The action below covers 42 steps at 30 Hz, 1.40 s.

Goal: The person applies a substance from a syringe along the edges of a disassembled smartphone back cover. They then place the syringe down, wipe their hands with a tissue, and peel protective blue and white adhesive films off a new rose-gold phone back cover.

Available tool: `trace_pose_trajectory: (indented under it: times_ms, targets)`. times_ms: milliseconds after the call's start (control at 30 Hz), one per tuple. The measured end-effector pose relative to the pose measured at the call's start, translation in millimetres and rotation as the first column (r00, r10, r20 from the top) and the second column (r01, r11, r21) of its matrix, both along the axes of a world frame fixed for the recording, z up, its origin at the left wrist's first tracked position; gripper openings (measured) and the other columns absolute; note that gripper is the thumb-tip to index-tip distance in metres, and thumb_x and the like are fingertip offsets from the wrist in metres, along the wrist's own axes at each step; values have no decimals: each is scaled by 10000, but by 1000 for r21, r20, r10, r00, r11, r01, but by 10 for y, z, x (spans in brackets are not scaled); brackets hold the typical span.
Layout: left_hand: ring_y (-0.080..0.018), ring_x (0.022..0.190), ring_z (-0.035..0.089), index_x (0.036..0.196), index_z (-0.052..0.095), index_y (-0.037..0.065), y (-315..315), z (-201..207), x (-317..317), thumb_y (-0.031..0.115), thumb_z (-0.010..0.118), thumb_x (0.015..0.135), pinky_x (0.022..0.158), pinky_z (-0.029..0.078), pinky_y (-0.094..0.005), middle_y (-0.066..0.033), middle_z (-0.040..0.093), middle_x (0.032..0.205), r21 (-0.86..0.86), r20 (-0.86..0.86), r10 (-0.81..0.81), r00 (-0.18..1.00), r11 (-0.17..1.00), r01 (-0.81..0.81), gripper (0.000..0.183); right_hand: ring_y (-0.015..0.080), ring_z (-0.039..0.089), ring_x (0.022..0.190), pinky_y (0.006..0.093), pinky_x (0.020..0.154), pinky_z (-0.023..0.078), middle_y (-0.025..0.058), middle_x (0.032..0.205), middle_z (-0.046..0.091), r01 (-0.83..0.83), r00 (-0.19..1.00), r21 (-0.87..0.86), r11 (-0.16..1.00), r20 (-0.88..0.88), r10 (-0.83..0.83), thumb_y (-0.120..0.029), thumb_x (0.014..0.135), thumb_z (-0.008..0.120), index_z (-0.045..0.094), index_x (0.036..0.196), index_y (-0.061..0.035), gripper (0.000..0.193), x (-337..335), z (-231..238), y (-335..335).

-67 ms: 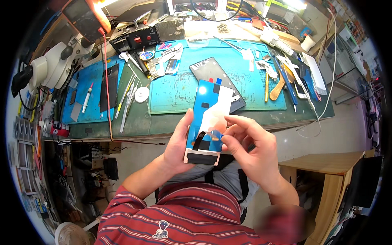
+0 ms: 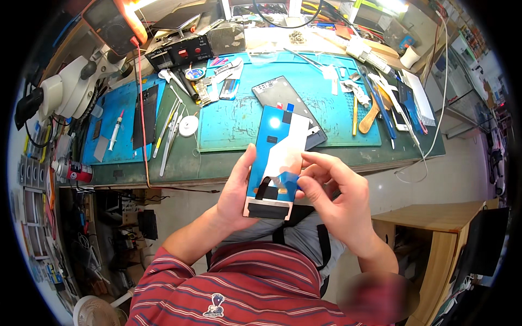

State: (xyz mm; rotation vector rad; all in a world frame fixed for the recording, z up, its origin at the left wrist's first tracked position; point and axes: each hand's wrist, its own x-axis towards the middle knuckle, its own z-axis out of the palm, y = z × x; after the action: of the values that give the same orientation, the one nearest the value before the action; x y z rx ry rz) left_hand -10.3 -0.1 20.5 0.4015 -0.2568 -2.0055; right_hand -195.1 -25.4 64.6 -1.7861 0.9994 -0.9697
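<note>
My left hand holds a phone display panel by its left edge, above my lap, its back toward me. Blue film covers part of that back and a bright whitish area runs down the right side. Near the lower end lie a black flex cable and a copper-edged strip. My right hand pinches a lifted piece of blue film between thumb and index finger at the panel's lower right. Behind the panel, a dark grey phone housing lies slanted on the turquoise mat.
To the left are tweezers, a syringe, a solder-like white spool and a microscope. On the right lie a wooden-handled brush and several tools. A black power unit stands behind. A wooden cabinet is at lower right.
The blue film piece in my right fingers is lifted a little further and shows more of its surface. The panel has shifted very slightly in my left hand.
</note>
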Motion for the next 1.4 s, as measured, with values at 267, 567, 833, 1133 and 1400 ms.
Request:
trace_pose_trajectory:
  times_ms: [267, 567, 833, 1133, 1400]
  targets:
    - [-323, 1279, 503, 1506, 255, 40, -14, 32, -5, 604, 254, 999, 1051, 444, -478, -206, 425, 1452, -47, -41, 23, 999, 999, -25, 758, 97, 637, 685, 217, 558, 473, 54, 906, 694, 14, 998, 90, 996, -61, -9, -33, 834, 714, 546, 1277, -39, 474, -60, -21, 6]
    - [-310, 1242, 526, 1506, 226, 29, 0, -65, 8, 625, 261, 991, 1010, 486, -451, -229, 394, 1456, -120, -204, -3, 979, 993, -22, 789, 111, 628, 673, 239, 551, 483, 47, 842, 693, 18, 998, -91, 996, -53, -23, 21, 799, 724, 564, 1279, -49, 511, 19, -47, 139]
    - [-270, 1166, 574, 1497, 234, 1, -6, 89, 9, 632, 266, 990, 995, 486, -407, -181, 400, 1466, -182, -105, 15, 994, 983, -34, 811, 216, 643, 708, 305, 604, 516, 81, 840, 673, -86, 996, -521, 849, -31, 82, 44, 753, 744, 634, 1154, -9, 420, -25, -126, 160]
    - [-296, 1165, 577, 1506, 210, -4, -6, 170, -37, 623, 281, 989, 942, 531, -407, -230, 385, 1464, -121, -66, 88, 994, 988, -96, 816, 224, 656, 752, 304, 650, 526, 110, 875, 676, 39, 999, -568, 822, 30, -27, 83, 748, 722, 655, 1049, -15, 323, -440, -149, 75]
    - [-291, 1189, 546, 1520, 160, 11, -26, 58, -76, 610, 277, 997, 980, 503, -400, -242, 360, 1469, -230, -164, -18, 986, 973, -21, 804, 123, 560, 703, 253, 622, 443, 53, 858, 658, 762, 622, -206, 614, -29, -782, -83, 906, 619, 686, 1096, -9, 215, -1993, -152, -1662]
